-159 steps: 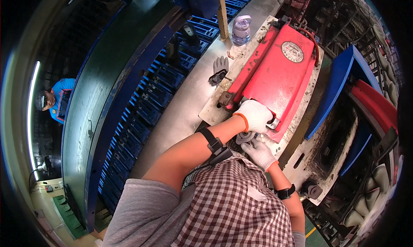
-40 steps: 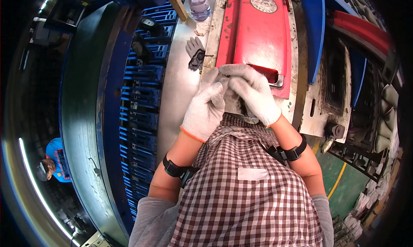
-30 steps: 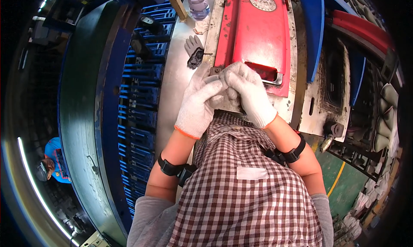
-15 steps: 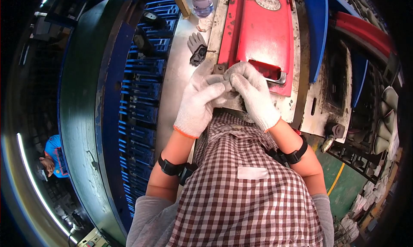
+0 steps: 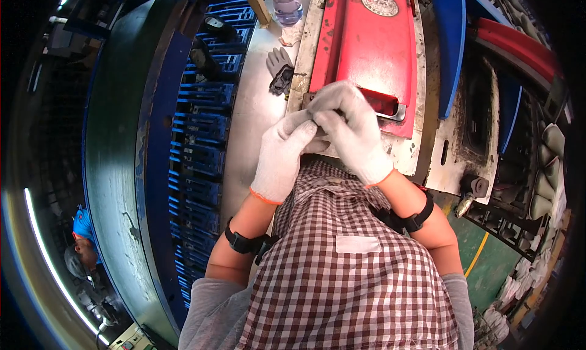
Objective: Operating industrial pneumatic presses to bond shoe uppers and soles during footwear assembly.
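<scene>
My left hand (image 5: 281, 151) and my right hand (image 5: 349, 127), both in white knit gloves with orange cuffs, meet in front of my checked apron (image 5: 342, 283). The fingers and thumbs are bent and pressed together at the tips. Whatever they pinch, if anything, is hidden between them. Just beyond lies the near end of a red machine cover (image 5: 375, 51), with a dark rectangular opening (image 5: 383, 101) close to my right hand. On the pale tabletop (image 5: 247, 124) past my left hand rest a grey glove (image 5: 279, 60) and a crumpled black item (image 5: 281, 81).
A clear bottle (image 5: 287, 5) stands at the far end of the table. To the left run blue metal bars (image 5: 198, 142) and a long green belt (image 5: 113, 167), with a person (image 5: 85, 243) beyond. A blue panel (image 5: 450, 51) and stained metal plate (image 5: 439, 158) are at right.
My right hand has turned and shifted slightly left, its fingers more arched over the left fingertips. Both hands remain together. The person at the far left has bent lower.
</scene>
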Demonstrator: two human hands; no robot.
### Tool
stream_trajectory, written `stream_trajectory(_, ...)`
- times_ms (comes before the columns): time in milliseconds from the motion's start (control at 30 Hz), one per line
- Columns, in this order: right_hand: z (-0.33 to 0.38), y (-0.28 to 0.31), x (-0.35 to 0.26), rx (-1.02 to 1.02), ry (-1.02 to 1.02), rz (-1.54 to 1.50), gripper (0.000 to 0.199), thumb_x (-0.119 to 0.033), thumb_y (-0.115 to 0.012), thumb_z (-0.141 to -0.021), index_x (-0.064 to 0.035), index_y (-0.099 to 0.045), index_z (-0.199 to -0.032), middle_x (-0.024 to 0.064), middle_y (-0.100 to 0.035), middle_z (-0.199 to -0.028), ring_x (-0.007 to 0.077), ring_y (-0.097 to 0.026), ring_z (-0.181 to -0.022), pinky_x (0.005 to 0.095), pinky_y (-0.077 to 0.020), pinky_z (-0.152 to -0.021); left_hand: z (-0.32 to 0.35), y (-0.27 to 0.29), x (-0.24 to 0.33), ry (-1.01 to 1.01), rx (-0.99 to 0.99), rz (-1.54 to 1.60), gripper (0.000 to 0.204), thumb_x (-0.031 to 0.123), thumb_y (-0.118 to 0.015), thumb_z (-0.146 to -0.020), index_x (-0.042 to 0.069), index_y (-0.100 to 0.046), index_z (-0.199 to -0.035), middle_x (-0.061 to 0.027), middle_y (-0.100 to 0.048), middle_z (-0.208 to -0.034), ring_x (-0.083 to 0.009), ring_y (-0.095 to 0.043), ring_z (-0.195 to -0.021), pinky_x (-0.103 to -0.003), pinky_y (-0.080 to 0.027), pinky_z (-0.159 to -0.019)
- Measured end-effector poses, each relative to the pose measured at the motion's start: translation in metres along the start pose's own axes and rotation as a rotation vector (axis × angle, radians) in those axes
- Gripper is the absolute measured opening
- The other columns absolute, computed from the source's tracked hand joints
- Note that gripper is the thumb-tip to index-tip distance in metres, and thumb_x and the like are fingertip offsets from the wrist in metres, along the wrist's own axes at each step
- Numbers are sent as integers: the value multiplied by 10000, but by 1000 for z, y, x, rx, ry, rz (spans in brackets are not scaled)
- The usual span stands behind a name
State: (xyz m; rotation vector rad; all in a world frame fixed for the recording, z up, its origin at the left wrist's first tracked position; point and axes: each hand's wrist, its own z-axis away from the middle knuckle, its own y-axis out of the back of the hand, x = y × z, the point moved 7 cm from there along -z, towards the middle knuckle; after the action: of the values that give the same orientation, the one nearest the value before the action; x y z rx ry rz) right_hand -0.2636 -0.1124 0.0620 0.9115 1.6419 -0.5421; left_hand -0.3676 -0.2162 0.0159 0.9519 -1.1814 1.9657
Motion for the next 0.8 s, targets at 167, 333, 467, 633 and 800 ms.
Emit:
stream_trajectory(167,8,-5,32,157,-504,-1064,77,-101,-655,-1048,-24,-654,-1042,57,-659,-1070,198,-682,-1057,354,-544,-978,2,-2,7,-96,33,78,348,178,-592,-1119,-79,-651,-1347,-177,-741,-1254,-264,-764,-1123,-394,-663,-925)
stream_trajectory(333,1,1,-11,-36,215,218,100,-77,-687,-995,19,-710,-1012,93,-697,-1058,192,-686,-997,336,-550,-931,1,-3,3,-24,-14,120,366,189,-605,-1115,-81,-654,-1356,-179,-762,-1204,-262,-766,-1115,-372,-651,-930)
stream_trajectory(467,13,-10,38,1,-448,-492,108,-125,-640,-1053,-21,-668,-1042,77,-710,-1036,177,-678,-984,340,-551,-874,4,4,1,-42,-18,-50,430,209,-620,-1108,-102,-635,-1405,-183,-756,-1232,-263,-759,-1121,-370,-616,-961)
stream_trajectory(633,17,-8,72,336,-698,-1118,253,-317,-601,-1113,-83,-613,-1018,51,-635,-927,226,-665,-945,353,-532,-820,19,31,2,-106,75,-80,408,206,-620,-1108,-86,-659,-1391,-168,-741,-1290,-256,-735,-1185,-378,-600,-1006)
stream_trajectory(800,7,14,49,93,-289,-423,286,-227,-567,-1135,-22,-607,-940,60,-577,-871,204,-559,-849,354,-497,-806,43,102,-26,-95,284,-67,356,194,-621,-1092,-73,-671,-1322,-186,-725,-1291,-294,-733,-1164,-419,-592,-1025)
